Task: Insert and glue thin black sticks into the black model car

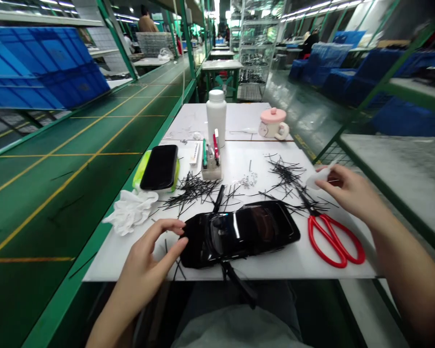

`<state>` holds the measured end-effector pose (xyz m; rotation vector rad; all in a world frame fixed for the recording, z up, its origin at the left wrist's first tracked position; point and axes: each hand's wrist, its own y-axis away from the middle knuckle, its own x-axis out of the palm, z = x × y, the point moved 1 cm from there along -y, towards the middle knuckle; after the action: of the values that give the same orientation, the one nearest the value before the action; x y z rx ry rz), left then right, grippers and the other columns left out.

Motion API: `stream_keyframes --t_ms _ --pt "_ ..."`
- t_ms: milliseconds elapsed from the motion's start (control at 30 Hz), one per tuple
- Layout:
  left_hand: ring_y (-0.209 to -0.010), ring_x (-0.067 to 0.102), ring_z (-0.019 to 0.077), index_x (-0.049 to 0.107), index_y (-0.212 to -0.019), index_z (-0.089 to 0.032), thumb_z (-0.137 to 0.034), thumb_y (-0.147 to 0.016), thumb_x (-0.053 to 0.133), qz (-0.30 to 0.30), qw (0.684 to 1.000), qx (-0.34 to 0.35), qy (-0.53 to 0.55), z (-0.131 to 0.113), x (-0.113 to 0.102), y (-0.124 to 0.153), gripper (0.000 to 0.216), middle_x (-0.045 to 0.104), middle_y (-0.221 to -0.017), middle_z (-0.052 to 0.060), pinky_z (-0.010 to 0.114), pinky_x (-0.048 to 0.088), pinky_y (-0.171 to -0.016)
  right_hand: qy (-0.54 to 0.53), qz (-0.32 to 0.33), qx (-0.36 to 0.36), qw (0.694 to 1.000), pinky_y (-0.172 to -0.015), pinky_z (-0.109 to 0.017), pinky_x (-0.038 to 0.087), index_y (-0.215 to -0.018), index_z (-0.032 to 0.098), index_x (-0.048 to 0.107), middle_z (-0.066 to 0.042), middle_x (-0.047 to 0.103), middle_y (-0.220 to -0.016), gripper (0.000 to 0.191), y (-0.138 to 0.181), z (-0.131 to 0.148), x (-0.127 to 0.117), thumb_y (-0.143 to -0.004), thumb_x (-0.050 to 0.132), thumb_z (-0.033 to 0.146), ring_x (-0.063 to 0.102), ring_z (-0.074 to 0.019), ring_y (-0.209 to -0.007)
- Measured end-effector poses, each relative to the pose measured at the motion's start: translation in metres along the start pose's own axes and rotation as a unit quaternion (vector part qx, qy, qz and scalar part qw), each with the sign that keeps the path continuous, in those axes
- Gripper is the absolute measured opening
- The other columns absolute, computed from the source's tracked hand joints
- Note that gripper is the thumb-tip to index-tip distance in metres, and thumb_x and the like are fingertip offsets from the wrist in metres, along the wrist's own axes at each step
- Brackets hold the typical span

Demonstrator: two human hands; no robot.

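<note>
We sat at a white table (261, 159) beside a long green conveyor belt (94, 135) ruled with yellow lines. Blue plastic crates (39, 63) filled green-framed shelves (384, 89) on both sides, and more small tables (221, 65) ran away down the aisle toward a glass-sided rack (257, 43). Strip lights (308, 14) lined the ceiling, and their glare lay across the shiny floor (297, 92) to our right.

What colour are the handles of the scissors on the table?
The handles of the scissors are bright red, best seen in the head view.
</note>
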<state>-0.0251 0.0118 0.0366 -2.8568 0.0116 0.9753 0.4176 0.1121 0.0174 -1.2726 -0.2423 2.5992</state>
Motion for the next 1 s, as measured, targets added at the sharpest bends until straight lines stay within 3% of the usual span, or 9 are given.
stream_keyframes --t_ms 67,133,200,267,400,567,733,867,1000 --pt "-0.133 0.052 0.0315 0.044 -0.139 -0.036 -0.049 -0.09 0.063 0.031 0.999 -0.021 0.002 0.011 -0.002 0.005 0.054 0.056 -0.14 0.006 0.047 0.044 -0.11 0.016 -0.002 0.01 1.0 -0.08 -0.044 0.052 -0.098 0.023 0.063 -0.008 0.071 -0.092 0.031 -0.014 -0.009 -0.002 -0.08 0.06 0.048 0.068 -0.0282 -0.083" --pt "-0.145 0.037 0.0362 0.025 -0.152 -0.04 -0.052 -0.087 0.065 0.087 0.995 -0.027 -0.026 0.019 -0.001 0.008 0.076 0.035 -0.16 0.006 0.057 0.035 -0.117 0.032 -0.012 0.014 0.999 -0.081 -0.043 0.05 -0.095 0.023 0.063 -0.008 0.071 -0.091 0.029 -0.026 -0.016 -0.002 -0.078 0.059 0.046 0.067 -0.0287 -0.086" --pt "-0.149 0.028 0.0379 0.016 -0.155 -0.041 -0.048 -0.086 0.068 0.145 0.987 -0.003 -0.074 0.025 0.003 0.007 0.087 0.023 -0.165 0.005 0.06 0.031 -0.118 0.043 -0.014 0.015 0.999 -0.079 -0.042 0.05 -0.088 0.022 0.061 -0.008 0.07 -0.087 0.026 -0.035 -0.022 0.004 -0.076 0.061 0.045 0.067 -0.0293 -0.085" --pt "-0.15 0.028 0.0371 0.015 -0.156 -0.041 -0.04 -0.085 0.069 0.165 0.98 0.031 -0.105 0.026 0.007 0.003 0.089 0.024 -0.165 0.005 0.059 0.032 -0.118 0.044 -0.006 0.018 0.999 -0.077 -0.041 0.049 -0.084 0.022 0.059 -0.008 0.068 -0.082 0.025 -0.038 -0.03 0.011 -0.074 0.062 0.045 0.066 -0.0291 -0.083" --pt "-0.145 0.039 0.033 0.028 -0.151 -0.04 -0.03 -0.078 0.074 0.14 0.984 0.06 -0.087 0.015 0.014 -0.005 0.087 0.038 -0.156 0.004 0.049 0.039 -0.118 0.032 0.01 0.04 0.999 -0.078 -0.042 0.051 -0.098 0.022 0.059 -0.008 0.07 -0.087 0.036 -0.034 -0.045 0.018 -0.073 0.064 0.047 0.067 -0.0295 -0.086" --pt "-0.136 0.046 0.0327 0.038 -0.148 -0.036 -0.028 -0.072 0.078 0.085 0.992 0.096 -0.017 -0.012 0.017 -0.007 0.087 0.044 -0.144 0.007 0.046 0.045 -0.111 0.036 0.029 0.06 0.997 -0.077 -0.042 0.053 -0.118 0.021 0.051 -0.011 0.07 -0.101 0.055 -0.016 -0.039 -0.006 -0.075 0.068 0.051 0.069 -0.0284 -0.086" --pt "-0.129 0.047 0.0324 0.044 -0.144 -0.034 -0.031 -0.066 0.082 -0.001 0.991 0.125 0.035 -0.038 0.024 -0.008 0.087 0.048 -0.134 0.007 0.045 0.047 -0.107 0.092 0.058 0.032 0.994 -0.069 -0.037 0.05 -0.094 0.024 0.061 -0.007 0.071 -0.09 0.03 0.033 0.0 -0.024 -0.083 0.064 0.052 0.066 -0.0245 -0.078" --pt "-0.125 0.049 0.0295 0.046 -0.141 -0.033 -0.03 -0.066 0.082 -0.036 0.987 0.145 0.056 -0.051 0.032 -0.01 0.084 0.049 -0.132 0.007 0.043 0.048 -0.105 0.143 0.141 -0.026 0.979 -0.063 -0.034 0.048 -0.092 0.023 0.063 -0.002 0.07 -0.08 0.022 0.069 0.027 -0.008 -0.091 0.056 0.044 0.065 -0.0214 -0.07" --pt "-0.125 0.047 0.0296 0.048 -0.139 -0.03 -0.033 -0.066 0.083 -0.065 0.982 0.163 0.071 -0.056 0.037 -0.015 0.081 0.051 -0.133 0.007 0.044 0.043 -0.109 0.185 0.128 -0.066 0.972 -0.063 -0.034 0.047 -0.092 0.022 0.06 -0.004 0.068 -0.082 0.017 0.078 0.039 0.008 -0.093 0.053 0.038 0.065 -0.0235 -0.074"
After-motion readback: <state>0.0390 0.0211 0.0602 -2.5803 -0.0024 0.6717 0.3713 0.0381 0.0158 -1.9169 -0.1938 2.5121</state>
